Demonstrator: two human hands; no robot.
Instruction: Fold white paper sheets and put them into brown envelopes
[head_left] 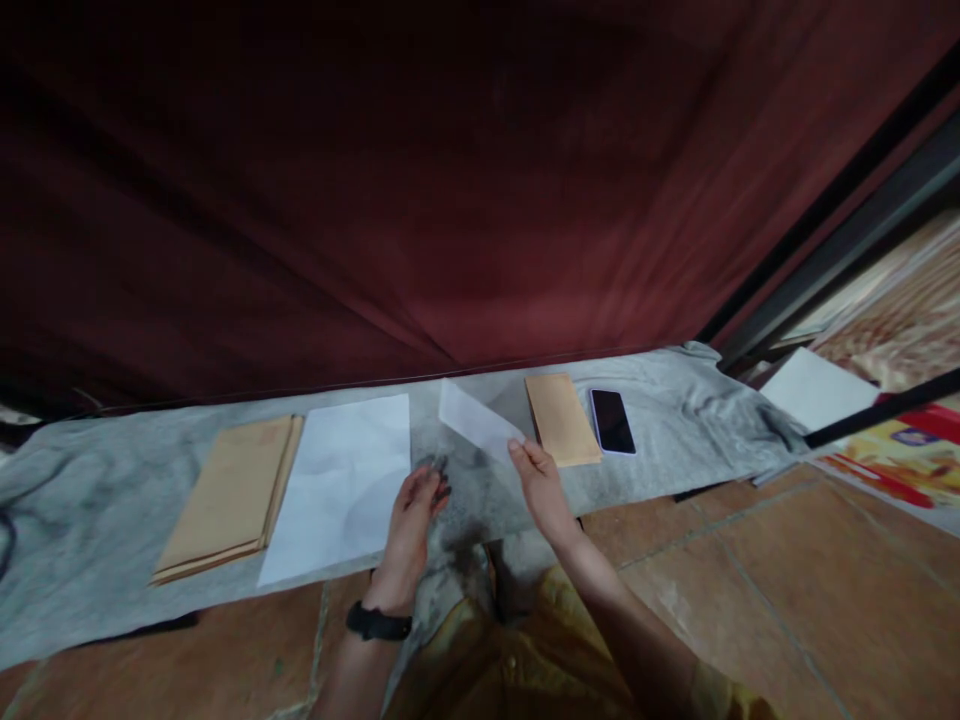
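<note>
My right hand [538,478] pinches the near corner of a folded white sheet of paper [477,421] and holds it just above the grey cloth [90,560]. My left hand [415,515], with a black watch on the wrist, rests with its fingers curled at the right edge of a flat white sheet [341,482]. A stack of brown envelopes [229,498] lies to the left of that sheet. A single brown envelope [561,418] lies to the right of the folded paper.
A phone [612,421] with a dark screen lies beside the single envelope. A dark red curtain [420,180] hangs behind the cloth. Another white sheet [814,388] lies at the far right near a black bar. Terracotta floor tiles [765,580] surround me.
</note>
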